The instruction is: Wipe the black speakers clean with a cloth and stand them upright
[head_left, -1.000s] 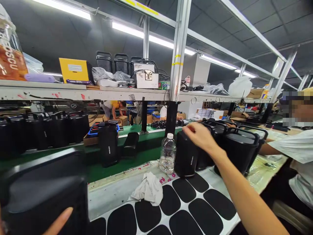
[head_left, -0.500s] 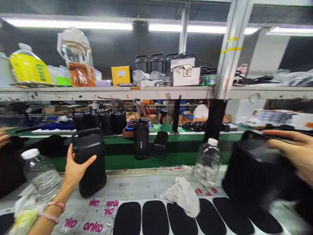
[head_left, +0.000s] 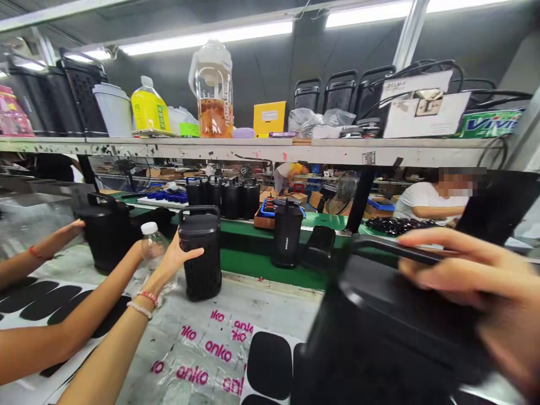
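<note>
My left hand (head_left: 174, 260), with two bracelets at the wrist, grips the left side of an upright black portable speaker (head_left: 203, 275) standing on the plastic-covered bench. Its thumb lies across the front; the other fingers are mostly hidden behind. In the right foreground my right hand (head_left: 459, 275) is closed round the carry handle of a second black speaker (head_left: 379, 326), blurred and close to the camera. This one covers most of a sheet of black rounded pads (head_left: 270, 363). Further back, one speaker (head_left: 287, 236) stands on the green belt and another (head_left: 318, 247) leans beside it.
At left, a co-worker's hands (head_left: 72, 229) are at another black speaker (head_left: 105, 233). A clear bottle (head_left: 154, 250) stands behind my left forearm. Above runs a shelf (head_left: 236, 149) with bottles, a yellow box (head_left: 270, 119) and more speakers. Another person (head_left: 426, 199) sits across the belt.
The view has turned left, bringing the co-worker's arms into sight. My right hand has brought its speaker leftward and nearer. My left hand keeps its grip on the standing speaker.
</note>
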`<state>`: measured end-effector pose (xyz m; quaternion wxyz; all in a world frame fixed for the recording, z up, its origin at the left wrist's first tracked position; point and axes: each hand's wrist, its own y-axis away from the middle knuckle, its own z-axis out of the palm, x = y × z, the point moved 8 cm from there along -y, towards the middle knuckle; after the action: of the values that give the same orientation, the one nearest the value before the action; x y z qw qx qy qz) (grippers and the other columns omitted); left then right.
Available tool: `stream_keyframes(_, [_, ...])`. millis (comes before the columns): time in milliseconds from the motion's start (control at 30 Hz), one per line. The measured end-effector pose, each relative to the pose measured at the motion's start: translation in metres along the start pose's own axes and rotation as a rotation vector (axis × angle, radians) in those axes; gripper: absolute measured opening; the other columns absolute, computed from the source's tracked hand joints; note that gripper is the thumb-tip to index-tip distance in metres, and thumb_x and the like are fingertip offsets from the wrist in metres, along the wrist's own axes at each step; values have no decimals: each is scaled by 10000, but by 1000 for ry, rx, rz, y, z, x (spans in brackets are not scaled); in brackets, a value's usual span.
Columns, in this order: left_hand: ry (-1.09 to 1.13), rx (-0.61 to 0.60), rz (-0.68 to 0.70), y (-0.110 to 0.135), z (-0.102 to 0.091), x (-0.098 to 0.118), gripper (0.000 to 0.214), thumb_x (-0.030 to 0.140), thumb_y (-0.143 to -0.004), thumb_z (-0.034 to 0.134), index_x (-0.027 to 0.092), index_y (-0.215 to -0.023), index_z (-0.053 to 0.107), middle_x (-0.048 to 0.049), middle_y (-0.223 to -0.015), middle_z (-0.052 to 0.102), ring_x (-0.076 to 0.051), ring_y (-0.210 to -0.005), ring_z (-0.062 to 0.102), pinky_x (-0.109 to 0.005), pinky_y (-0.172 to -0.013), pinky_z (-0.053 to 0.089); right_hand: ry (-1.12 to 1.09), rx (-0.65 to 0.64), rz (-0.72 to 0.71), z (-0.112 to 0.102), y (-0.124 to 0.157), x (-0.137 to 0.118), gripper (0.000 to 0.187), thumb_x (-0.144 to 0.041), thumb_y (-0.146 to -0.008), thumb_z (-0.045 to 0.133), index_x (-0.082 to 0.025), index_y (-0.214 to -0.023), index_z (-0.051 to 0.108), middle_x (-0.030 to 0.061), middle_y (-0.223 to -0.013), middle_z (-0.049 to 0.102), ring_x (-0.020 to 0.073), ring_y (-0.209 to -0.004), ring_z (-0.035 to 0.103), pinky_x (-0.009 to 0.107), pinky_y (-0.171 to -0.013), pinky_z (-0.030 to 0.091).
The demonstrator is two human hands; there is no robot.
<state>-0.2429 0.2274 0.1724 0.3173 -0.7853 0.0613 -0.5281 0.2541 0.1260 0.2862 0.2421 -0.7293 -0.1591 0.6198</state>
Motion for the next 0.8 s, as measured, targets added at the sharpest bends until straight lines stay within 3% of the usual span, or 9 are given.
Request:
stream_keyframes(67, [1,34,9,5,-9,2,796,369,-679,784,221,-1373,425,-108,-1406,534,-289,-1322,471,-459,-1148,318,-145,-27,67,60,-16,-8,218,-203,-555,678,-273,-754,734,-22,-475,539,104,-394,335,225,-347,162])
stream_keyframes(200, [4,62,-6,11,-26,1,871,385,-677,784,221,-1413,347,-122,-1431,504,-284,-1310,485,-460,-1140,330,-321,-187,-6,171,-43,-16,242,-177,-478,589,-212,-675,727,-22,-556,617,120,-499,451,238,-439,294])
stream_keyframes(267, [1,35,-24,11,-29,0,886,389,-661,792,219,-1409,350,-131,-1433,503,-290,-1310,486,-463,-1132,344,-347,-247,-82,210,-56,-8,246,-192,-476,566,-203,-664,723,-16,-611,645,139,-576,494,248,-494,341])
stream_keyframes(367, [-19,-16,-52,9,-31,1,859,400,-651,797,203,-1383,393,-148,-1412,525,-300,-1296,503,-466,-1112,374,-361,-295,-116,252,-76,17,236,-223,-474,538,-199,-643,702,-20,-572,608,150,-593,495,262,-527,366])
stream_keyframes(467, [-62,-21,-66,11,-31,4,856,416,-680,775,198,-1406,377,-154,-1422,514,-295,-1308,494,-458,-1123,358,-343,-345,-115,282,-96,39,249,-231,-511,522,-188,-696,682,-33,-533,553,137,-542,461,263,-516,367])
stream_keyframes(567, [-119,79,-47,19,-33,12,1056,431,-716,743,236,-1521,89,-155,-1554,326,-279,-1395,385,-453,-1161,288,-281,-459,-146,305,-107,45,291,-208,-574,532,-183,-821,684,-33,-617,592,131,-564,493,263,-556,412])
stream_keyframes(633, [-163,176,-25,27,-34,24,1132,439,-718,738,242,-1529,-26,-145,-1613,164,-283,-1458,251,-459,-1191,203,-215,-548,-193,314,-106,42,343,-174,-615,552,-194,-933,679,-17,-773,655,140,-678,563,281,-675,466])
stream_keyframes(733, [-308,289,61,39,-27,54,1038,453,-743,708,213,-1537,84,-127,-1623,122,-306,-1488,109,-469,-1212,83,-76,-630,-269,305,-94,31,496,-147,-680,598,-196,-1173,614,38,-1026,670,169,-901,602,333,-869,460])
stream_keyframes(800, [-499,352,209,47,-15,84,949,475,-789,639,189,-1536,129,-135,-1610,170,-338,-1478,131,-507,-1202,111,41,-637,-306,277,-82,22,590,-185,-720,647,-195,-1300,537,79,-1145,639,205,-1032,574,386,-957,416])
